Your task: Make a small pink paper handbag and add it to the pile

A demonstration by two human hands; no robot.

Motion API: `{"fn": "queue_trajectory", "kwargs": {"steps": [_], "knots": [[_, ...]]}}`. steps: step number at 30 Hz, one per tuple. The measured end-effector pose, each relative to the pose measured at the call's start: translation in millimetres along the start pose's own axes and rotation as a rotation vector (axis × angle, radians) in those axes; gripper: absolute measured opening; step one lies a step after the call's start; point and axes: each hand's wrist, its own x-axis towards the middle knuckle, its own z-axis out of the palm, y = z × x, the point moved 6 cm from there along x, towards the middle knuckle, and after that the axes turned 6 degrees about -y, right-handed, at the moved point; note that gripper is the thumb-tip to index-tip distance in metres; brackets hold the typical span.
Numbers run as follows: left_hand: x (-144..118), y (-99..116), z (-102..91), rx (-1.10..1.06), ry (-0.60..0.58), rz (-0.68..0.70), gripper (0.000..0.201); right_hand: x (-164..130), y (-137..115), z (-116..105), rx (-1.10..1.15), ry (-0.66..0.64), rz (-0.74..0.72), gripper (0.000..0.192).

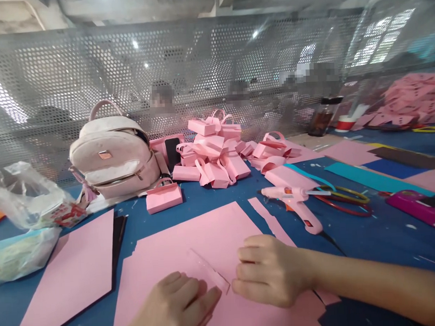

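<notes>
A narrow folded strip of pink paper (210,270) lies slantwise over a stack of pink paper sheets (177,240). Its near end sits between my two hands. My left hand (183,302) is closed, with its fingertips at the strip's lower edge. Curled fingers on my right hand (266,270) come close to the same end from the other side. The undersides of both hands are hidden, so what the right fingers pinch, if anything, does not show. Beyond the right hand rests a pink glue gun (292,198), beside a torn-edged pink strip (267,218).
Pink paper bags (212,153) are heaped at the back, with one small bag (164,197) nearer. A pale backpack (113,152) stands left, near a plastic bag (22,189) and pink board (81,263). At right are coloured sheets (378,176) and a magenta tool (417,206).
</notes>
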Motion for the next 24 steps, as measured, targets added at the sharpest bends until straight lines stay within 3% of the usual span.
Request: {"fn": "queue_trajectory", "kwargs": {"steps": [9, 17, 24], "knots": [[6, -3, 3.0, 0.040, 0.049, -0.033, 0.031, -6, 12, 7, 0.068, -0.020, 0.099, 0.034], [9, -5, 2.1, 0.046, -0.004, -0.006, 0.032, -8, 16, 8, 0.072, -0.030, 0.180, 0.023], [11, -5, -0.6, 0.059, -0.010, -0.013, 0.035, -12, 21, 8, 0.199, 0.037, 0.314, 0.020]]}}
